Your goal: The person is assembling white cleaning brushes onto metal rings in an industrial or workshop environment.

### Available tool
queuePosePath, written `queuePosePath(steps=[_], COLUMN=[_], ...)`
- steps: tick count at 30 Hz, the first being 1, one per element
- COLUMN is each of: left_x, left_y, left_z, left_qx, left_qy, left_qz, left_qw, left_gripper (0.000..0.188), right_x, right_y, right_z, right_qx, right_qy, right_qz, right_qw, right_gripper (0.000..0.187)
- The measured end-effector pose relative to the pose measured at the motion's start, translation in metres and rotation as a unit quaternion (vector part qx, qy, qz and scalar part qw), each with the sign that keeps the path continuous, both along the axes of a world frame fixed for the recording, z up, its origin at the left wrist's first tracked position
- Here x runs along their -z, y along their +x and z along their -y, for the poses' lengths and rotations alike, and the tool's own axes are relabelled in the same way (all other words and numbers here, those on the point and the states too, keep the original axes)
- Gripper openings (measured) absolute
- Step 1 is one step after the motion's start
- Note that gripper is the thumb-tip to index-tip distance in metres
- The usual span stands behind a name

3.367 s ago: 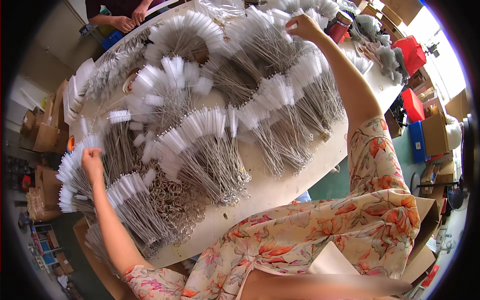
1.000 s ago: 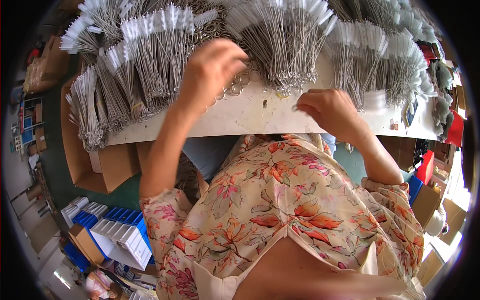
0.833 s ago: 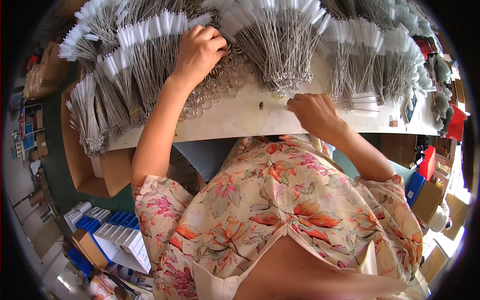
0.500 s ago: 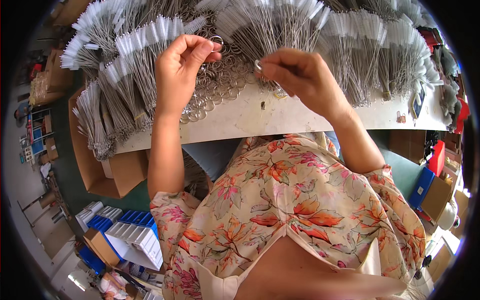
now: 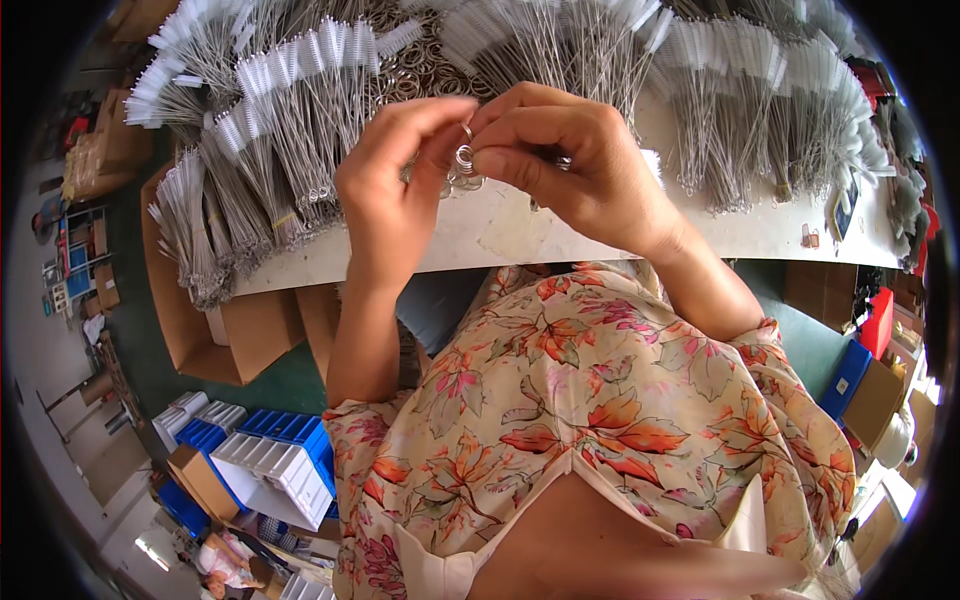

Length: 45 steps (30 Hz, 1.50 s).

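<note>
My left hand (image 5: 395, 195) and my right hand (image 5: 575, 165) meet above the near part of the white table (image 5: 530, 232). Between the left thumb and fingertips is a thin metal ring (image 5: 468, 131). The right thumb and fingers pinch a small stack of shiny metal loops (image 5: 464, 157), which sits right against the ring. White bristles (image 5: 652, 166) show past the right hand's far side; whether they belong to the held loops is hidden. Behind the hands lies a heap of loose metal rings (image 5: 425, 62), partly covered by them.
Bundles of wire-handled brushes with white bristles (image 5: 305, 120) line the table at left, and more (image 5: 735, 110) at right. An open cardboard box (image 5: 225, 340) stands below the table's left end. Blue and white plastic bins (image 5: 270, 465) are on the lower left.
Both hands have come together: the left moved right and slightly nearer, the right moved left. The ring now touches the loops in the right hand. White bristles now show past the right hand.
</note>
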<state>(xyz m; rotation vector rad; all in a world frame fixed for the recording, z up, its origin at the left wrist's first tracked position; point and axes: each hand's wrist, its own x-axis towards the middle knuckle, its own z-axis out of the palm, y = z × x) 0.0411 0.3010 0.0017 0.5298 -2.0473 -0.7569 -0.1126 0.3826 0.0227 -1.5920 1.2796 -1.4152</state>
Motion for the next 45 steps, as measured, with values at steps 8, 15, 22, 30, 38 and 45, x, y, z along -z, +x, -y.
queuePosePath(steps=[8, 15, 22, 30, 38, 45], left_x=[-0.011, -0.017, -0.029, -0.039, -0.047, -0.044], left_y=[0.008, 0.01, 0.018, 0.009, 0.016, 0.016], left_z=[-0.02, -0.019, -0.016, -0.017, -0.007, -0.02], left_qx=[0.129, 0.125, 0.086, 0.038, 0.095, 0.096], left_qy=[0.455, 0.24, 0.187, 0.035, 0.142, 0.202], left_qz=[-0.193, -0.177, -0.089, -0.091, -0.048, -0.076], left_qw=[0.86, 0.946, 0.975, 0.995, 0.984, 0.972], left_gripper=[0.013, 0.022, 0.027, 0.029, 0.026, 0.024], right_x=[-0.007, -0.009, -0.016, -0.025, -0.026, -0.034], right_y=[0.003, 0.005, 0.002, -0.003, -0.01, -0.017], right_z=[-0.007, -0.008, -0.003, 0.002, 0.009, 0.01], right_qx=[-0.039, -0.013, -0.071, -0.109, -0.099, -0.124], right_qy=[-0.097, -0.102, -0.056, 0.159, 0.18, 0.232], right_qz=[-0.036, -0.027, 0.004, 0.263, 0.145, 0.096], right_qw=[0.994, 0.994, 0.996, 0.945, 0.968, 0.96], right_gripper=[0.011, 0.01, 0.008, 0.018, 0.018, 0.018])
